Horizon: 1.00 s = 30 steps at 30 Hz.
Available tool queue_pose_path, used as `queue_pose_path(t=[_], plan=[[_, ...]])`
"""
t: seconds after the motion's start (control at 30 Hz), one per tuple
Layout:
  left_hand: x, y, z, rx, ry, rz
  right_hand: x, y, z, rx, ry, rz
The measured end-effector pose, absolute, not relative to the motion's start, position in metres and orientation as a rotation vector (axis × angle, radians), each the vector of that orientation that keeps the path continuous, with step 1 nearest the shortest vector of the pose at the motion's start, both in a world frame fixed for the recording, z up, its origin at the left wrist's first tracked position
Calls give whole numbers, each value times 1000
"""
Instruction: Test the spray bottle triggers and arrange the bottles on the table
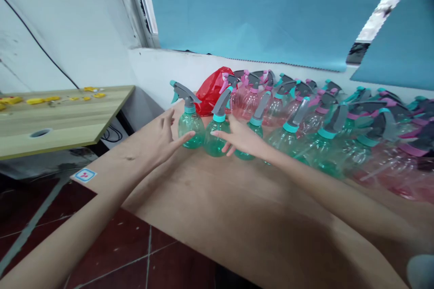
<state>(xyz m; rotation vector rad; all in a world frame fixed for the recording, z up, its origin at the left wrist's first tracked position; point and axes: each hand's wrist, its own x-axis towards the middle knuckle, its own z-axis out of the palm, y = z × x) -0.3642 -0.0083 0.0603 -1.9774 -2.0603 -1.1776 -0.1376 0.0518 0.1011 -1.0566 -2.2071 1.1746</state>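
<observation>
My left hand (166, 137) is spread beside the leftmost green spray bottle (191, 128), its thumb reaching across the bottle's front. Whether the skin touches the plastic, I cannot tell. My right hand (239, 135) has its fingers apart in front of a second green spray bottle (214, 139) and hides part of the third green spray bottle (256, 128). Nothing is gripped in either hand. These bottles stand upright, with round clear bodies, turquoise collars and grey trigger heads.
Many more green and pink spray bottles (322, 144) crowd the brown table (217, 198) to the right. Behind the left bottles lies a red plastic bag (213, 92). A wooden desk (68, 117) with yellow pieces (40, 100) stands at left, across a gap.
</observation>
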Motion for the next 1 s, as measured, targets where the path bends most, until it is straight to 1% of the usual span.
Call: queue_pose_path(t=[0.13,0.2,0.3,0.4,0.47,0.53,0.67,0.77,0.8,0.9,1.0], plan=[[-343,-44,68,-1922,-1883,-1222,-124,36,101,-991,-2323,1105],[-323,-62,68,-2024,-1819,-1276,-113,28,101,-942,-2381,1090],[-287,-82,59,-2240,-1940,-1173,-90,18,99,-918,-2414,1128],[-254,-85,45,-2485,-1954,-1094,-61,11,95,-916,-2420,1017],[-235,-81,38,-2562,-1960,-1111,-37,8,92,-865,-2436,892],[-215,-75,36,-2625,-1961,-1147,-11,6,90,-815,-2465,845],[-171,-63,48,-2867,-1876,-1135,46,3,90,-838,-2526,891],[-137,-56,61,-3167,-1724,-956,87,3,93,-802,-2528,996],[-127,-54,63,-3220,-1672,-955,100,4,93,-786,-2519,1040],[-102,-47,61,-3237,-1644,-911,137,5,94,-742,-2488,1118],[-79,-38,50,-3257,-1580,-917,169,4,94,-750,-2489,1094]])
